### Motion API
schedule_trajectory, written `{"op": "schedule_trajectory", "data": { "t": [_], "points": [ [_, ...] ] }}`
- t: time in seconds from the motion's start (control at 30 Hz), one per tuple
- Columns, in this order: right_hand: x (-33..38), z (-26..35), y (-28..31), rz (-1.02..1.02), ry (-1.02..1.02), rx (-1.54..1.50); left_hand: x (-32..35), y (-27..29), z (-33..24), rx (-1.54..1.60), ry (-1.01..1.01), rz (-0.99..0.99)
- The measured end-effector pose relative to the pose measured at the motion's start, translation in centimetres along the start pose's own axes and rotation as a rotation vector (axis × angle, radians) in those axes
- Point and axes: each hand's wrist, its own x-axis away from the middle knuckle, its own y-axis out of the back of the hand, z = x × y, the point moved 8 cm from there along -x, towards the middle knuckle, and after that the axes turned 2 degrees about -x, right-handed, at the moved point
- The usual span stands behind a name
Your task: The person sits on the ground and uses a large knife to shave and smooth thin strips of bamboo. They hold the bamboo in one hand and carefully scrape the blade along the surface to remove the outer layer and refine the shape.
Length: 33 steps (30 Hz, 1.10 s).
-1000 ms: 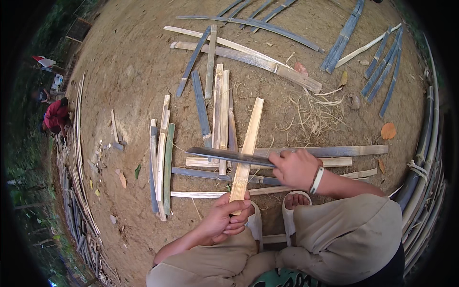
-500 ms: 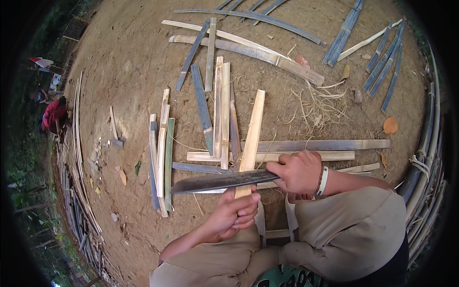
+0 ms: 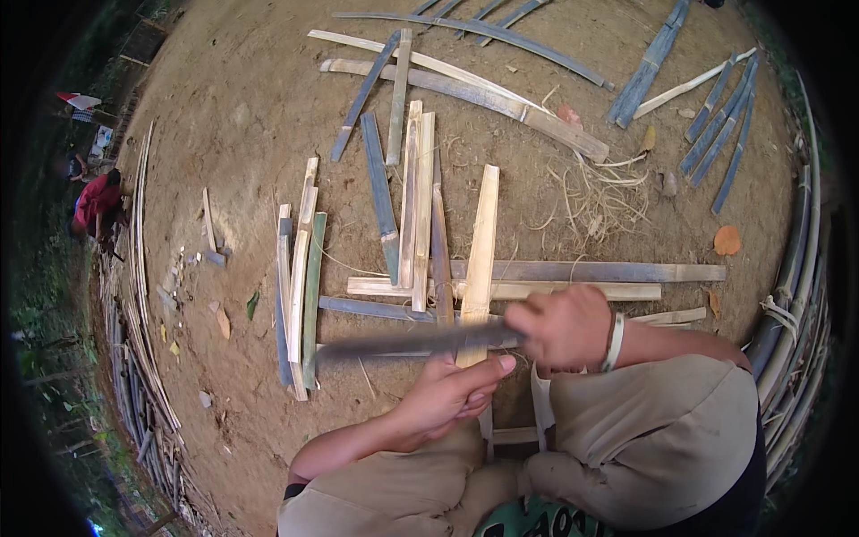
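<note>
My left hand (image 3: 445,396) is closed round the lower end of a pale split bamboo strip (image 3: 480,243), its thumb stretched along the side. The strip points away from me, nearly upright in the view. My right hand (image 3: 562,328) grips the handle of a machete (image 3: 403,344). Its long dark blade lies crosswise over the strip, just above my left hand, and is smeared by motion. Whether the edge touches the strip, I cannot tell. Beyond the blade, several bamboo strips lie on the ground, among them a pale one (image 3: 424,206) and a green one (image 3: 314,291).
Thin curly shavings (image 3: 601,208) are scattered ahead to the right. A long curved bamboo piece (image 3: 474,100) and dark strips (image 3: 646,67) lie farther off. Bamboo poles (image 3: 792,259) line the right edge; more are stacked at left. A person in red (image 3: 97,201) crouches at far left.
My right hand has shifted a little right, and the machete now blurs. The held strip has swung slightly more upright. My left thumb has straightened out to the right.
</note>
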Motion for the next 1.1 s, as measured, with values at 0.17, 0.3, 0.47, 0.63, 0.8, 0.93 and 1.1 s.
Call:
{"op": "schedule_trajectory", "data": {
  "t": [0.17, 0.3, 0.47, 0.63, 0.8, 0.93, 1.1],
  "points": [
    [0.7, -1.7, 0.1, 0.054, -0.048, 0.033, -0.3, -0.5, -0.6, -0.040, -0.093, -0.004],
    [0.8, -2.3, 0.0, 0.035, -0.048, -0.021, -0.4, -0.8, 0.1, -0.012, 0.008, -0.032],
    [1.1, -0.3, 1.5, 0.049, 0.011, -0.037, -0.4, -1.2, -0.2, -0.003, -0.032, -0.024],
    [-2.2, -8.1, -0.7, 0.012, -0.202, -0.044, -0.2, -1.3, -0.7, 0.013, -0.075, -0.001],
    [-1.9, -2.9, 1.1, 0.049, -0.044, 0.004, 0.1, -0.6, -0.7, 0.040, -0.052, 0.008],
    [-4.1, -8.6, -1.4, 0.090, -0.163, -0.002, -0.2, -0.1, 0.3, 0.001, 0.003, 0.004],
    [-5.6, -12.4, -1.6, -0.060, -0.190, 0.053, -0.2, 0.1, 0.2, -0.005, 0.006, 0.032]
  ]
}}
